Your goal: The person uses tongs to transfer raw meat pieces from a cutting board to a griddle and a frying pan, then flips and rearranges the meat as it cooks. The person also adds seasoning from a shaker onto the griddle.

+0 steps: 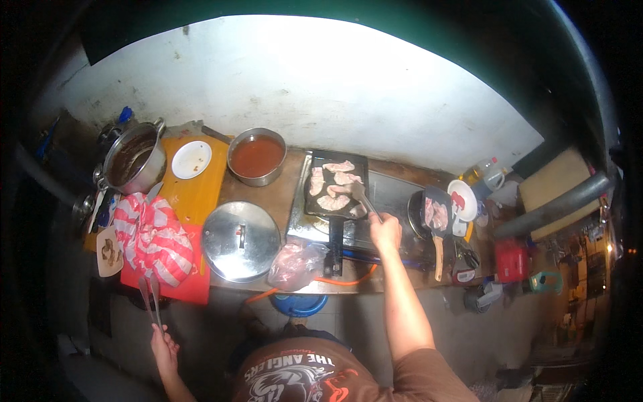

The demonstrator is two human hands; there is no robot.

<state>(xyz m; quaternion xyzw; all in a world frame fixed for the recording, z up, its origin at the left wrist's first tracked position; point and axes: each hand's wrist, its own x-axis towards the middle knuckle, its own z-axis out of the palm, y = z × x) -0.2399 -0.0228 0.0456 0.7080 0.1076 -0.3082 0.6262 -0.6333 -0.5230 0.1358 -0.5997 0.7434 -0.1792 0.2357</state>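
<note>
My right hand (386,232) grips a metal utensil (368,202), perhaps tongs, its tip among the meat pieces (333,203) in a black rectangular pan (312,206). Several pale slices lie in this pan, which sits on the gas stove (300,221) with its handle towards me. Low at the left, my left hand (165,347) holds metal tongs (149,297) whose far ends reach a red cutting board (201,271). On that board rests a red-and-white striped plastic bag (153,233), contents hidden. Between the hands, a clear plastic bag of raw meat (296,265) lies beside a metal lid (226,256).
A saucepan of reddish-brown liquid (257,156), a large pot (135,158) and a white plate (191,160) stand at the back left. Right of the stove's middle is a smaller pan with meat (436,213), near a white bowl (467,193) and bottles (479,171). An orange hose (346,282) runs along the front edge.
</note>
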